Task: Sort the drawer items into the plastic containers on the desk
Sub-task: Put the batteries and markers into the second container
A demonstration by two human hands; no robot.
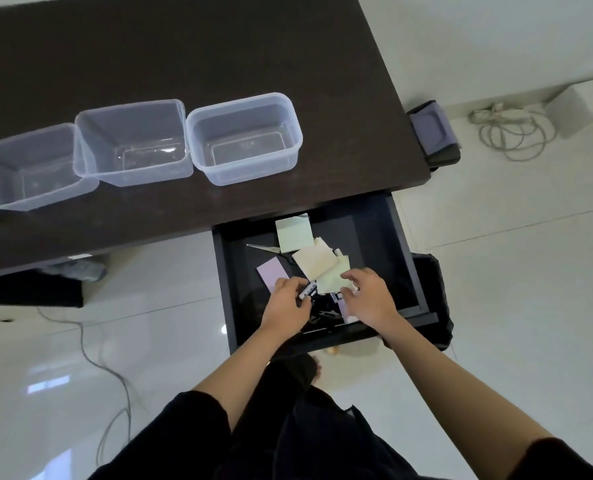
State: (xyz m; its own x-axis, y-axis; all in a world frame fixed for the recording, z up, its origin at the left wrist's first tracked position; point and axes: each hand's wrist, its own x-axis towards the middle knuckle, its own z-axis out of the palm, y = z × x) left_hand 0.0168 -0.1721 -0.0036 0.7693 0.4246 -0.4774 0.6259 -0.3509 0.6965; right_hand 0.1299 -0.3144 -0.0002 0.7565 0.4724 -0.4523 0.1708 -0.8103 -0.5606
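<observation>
Along the bench [184,46] front edge, three clear plastic containers [244,138] in a row. In the open drawer [374,237]: left grip [286,301] clamped on a marker [307,292]; right grip [366,296] loosely apart over sticky-note pads [317,263].

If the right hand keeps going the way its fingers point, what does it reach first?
Probably the pale green notes in the drawer: the right hand points up-left at them, fingers at their edge. Height above them is unclear.

Both arms fwd & down; left hand [285,304] fingers curled, pinching; right hand [367,297] relaxed, fingers loosely bent
</observation>
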